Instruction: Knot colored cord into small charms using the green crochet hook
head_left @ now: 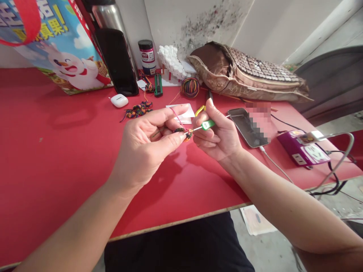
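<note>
Between thumb and fingers my left hand [147, 143] pinches a small piece of multicoloured crochet [188, 135], most of it hidden behind the fingers. A pink strand of yarn [179, 120] runs from the piece up over the left index finger. My right hand [219, 134] is closed around a crochet hook [208, 124] with a green grip, and the hook's thin metal shaft reaches into the crochet. Behind the hands, a ball of multicoloured yarn [190, 87] rests on the red table [70, 158]. A curly crocheted strip [138, 110] lies beyond my left hand.
At the back stand a printed bag [76, 68], a dark phone [117, 62], a steel bottle [109, 17] and a jar [147, 56]. A white earbud case [119, 100] and green cutter [158, 85] lie nearer. Rightward are a brown cushion [249, 75], charging phone [248, 126] and purple power strip [307, 149].
</note>
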`<state>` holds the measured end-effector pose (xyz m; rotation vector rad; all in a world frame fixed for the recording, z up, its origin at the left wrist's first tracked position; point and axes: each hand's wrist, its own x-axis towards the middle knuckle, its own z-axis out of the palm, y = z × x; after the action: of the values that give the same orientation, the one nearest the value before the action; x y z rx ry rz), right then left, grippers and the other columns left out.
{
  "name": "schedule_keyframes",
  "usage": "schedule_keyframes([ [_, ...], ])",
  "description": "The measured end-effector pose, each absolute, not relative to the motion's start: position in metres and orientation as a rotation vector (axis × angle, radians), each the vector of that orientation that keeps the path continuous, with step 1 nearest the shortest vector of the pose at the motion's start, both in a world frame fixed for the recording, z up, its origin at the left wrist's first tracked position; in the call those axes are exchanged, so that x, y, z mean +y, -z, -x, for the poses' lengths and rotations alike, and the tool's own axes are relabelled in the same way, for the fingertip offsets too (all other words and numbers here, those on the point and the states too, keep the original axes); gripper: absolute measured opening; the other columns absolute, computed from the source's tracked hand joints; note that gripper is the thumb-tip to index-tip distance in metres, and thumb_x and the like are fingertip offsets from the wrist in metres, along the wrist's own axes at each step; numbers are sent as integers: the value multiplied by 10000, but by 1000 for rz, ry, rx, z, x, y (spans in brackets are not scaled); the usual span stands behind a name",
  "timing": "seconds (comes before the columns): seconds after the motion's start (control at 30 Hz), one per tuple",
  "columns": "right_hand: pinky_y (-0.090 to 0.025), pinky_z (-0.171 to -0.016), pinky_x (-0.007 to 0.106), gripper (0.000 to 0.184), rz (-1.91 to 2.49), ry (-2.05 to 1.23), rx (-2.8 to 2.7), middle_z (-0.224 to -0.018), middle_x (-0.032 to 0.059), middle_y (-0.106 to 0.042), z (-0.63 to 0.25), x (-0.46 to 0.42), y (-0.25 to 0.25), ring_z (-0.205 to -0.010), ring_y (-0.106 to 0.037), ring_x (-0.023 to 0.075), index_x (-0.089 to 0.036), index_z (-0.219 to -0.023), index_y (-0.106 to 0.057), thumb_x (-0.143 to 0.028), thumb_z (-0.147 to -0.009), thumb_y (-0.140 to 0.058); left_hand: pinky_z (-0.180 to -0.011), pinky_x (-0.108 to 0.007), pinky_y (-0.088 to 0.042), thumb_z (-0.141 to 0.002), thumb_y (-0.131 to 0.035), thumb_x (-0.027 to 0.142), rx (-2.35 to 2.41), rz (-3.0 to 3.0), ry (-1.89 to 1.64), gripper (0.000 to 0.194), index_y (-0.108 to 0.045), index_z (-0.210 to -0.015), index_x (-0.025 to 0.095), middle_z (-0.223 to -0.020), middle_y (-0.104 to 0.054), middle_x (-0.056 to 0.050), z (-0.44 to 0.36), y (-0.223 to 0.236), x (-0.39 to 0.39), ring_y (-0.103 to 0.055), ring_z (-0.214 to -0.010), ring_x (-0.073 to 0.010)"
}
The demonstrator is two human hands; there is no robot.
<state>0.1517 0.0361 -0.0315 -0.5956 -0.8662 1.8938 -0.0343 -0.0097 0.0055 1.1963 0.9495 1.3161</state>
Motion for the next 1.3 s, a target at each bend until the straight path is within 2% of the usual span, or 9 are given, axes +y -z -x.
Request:
schedule_keyframes([
  [0.17, -178, -349, 209, 518, 716, -1695, -935, -454, -95, -344, -154, 32, 26, -377, -123, 56, -222, -756, -766, -573, -1095, -591, -600, -188, -521, -767, -858, 92, 938, -1285, -1379, 411, -908, -1133, 271, -846, -719, 10, 34, 0, -8, -643, -744, -97],
  [0.37, -200, -346, 233, 369, 784, -1531, -967, -458, -95, -397, -151, 28, 25, -364, -175, 69, -247, -1031, -835, -558, -1071, -640, -580, -243, -487, -780, -856, 95, 1023, -1289, -1390, 411, -899, -1154, 260, -854, -732, 8, 32, -3, -10, -601, -670, -98],
  [0.47, -210, -334, 243, 373, 833, -1467, -990, -480, -84, -420, -150, 26, 23, -363, -210, 75, -260, -1086, -832, -573, -1069, -631, -537, -261, -447, -795, -874, 127, 1089, -1251, -1376, 395, -896, -1162, 273, -815, -708, 13, 30, -7, -13, -572, -635, -102],
  [0.63, -224, -328, 260, 410, 895, -1367, -1049, -492, -79, -430, -148, 23, 19, -362, -240, 86, -274, -1150, -830, -619, -1057, -629, -548, -268, -474, -776, -855, 97, 1141, -1260, -1376, 381, -883, -1129, 236, -803, -707, 16, 27, -10, -14, -579, -625, -109],
  [0.87, -238, -354, 274, 421, 918, -1183, -1109, -515, -47, -480, -144, 18, 21, -395, -319, 102, -278, -1091, -865, -627, -1053, -632, -620, -260, -532, -787, -832, 88, 1198, -1296, -1379, 315, -856, -1079, 205, -824, -698, 18, 26, -11, -13, -604, -680, -108],
  [0.97, -269, -372, 264, 435, 905, -1088, -1133, -520, -27, -511, -142, 14, 22, -419, -383, 103, -269, -927, -872, -608, -1061, -635, -623, -265, -534, -799, -820, 86, 1214, -1307, -1372, 290, -852, -1061, 204, -832, -691, 17, 26, -10, -13, -591, -670, -106],
  [1.1, -369, -420, 268, 491, 933, -836, -1238, -576, 1, -583, -139, 5, 21, -472, -489, 114, -253, -733, -829, -533, -1086, -631, -609, -273, -529, -794, -823, 89, 1222, -1313, -1387, 241, -851, -1003, 205, -820, -694, 17, 27, -6, -10, -578, -654, -111],
  [1.2, -484, -521, 301, 487, 940, -600, -1378, -595, 3, -605, -137, -2, 20, -522, -565, 136, -256, -750, -830, -472, -1117, -593, -587, -267, -523, -779, -840, 91, 1247, -1291, -1388, 293, -852, -1048, 206, -798, -694, 26, 27, -2, -6, -574, -634, -108],
  [1.3, -543, -593, 315, 436, 820, -357, -1555, -632, 13, -654, -137, -5, 22, -559, -615, 142, -236, -815, -843, -379, -1132, -581, -571, -255, -526, -766, -849, 86, 1263, -1239, -1372, 370, -847, -1122, 188, -750, -681, 36, 27, 1, -4, -589, -609, -103],
])
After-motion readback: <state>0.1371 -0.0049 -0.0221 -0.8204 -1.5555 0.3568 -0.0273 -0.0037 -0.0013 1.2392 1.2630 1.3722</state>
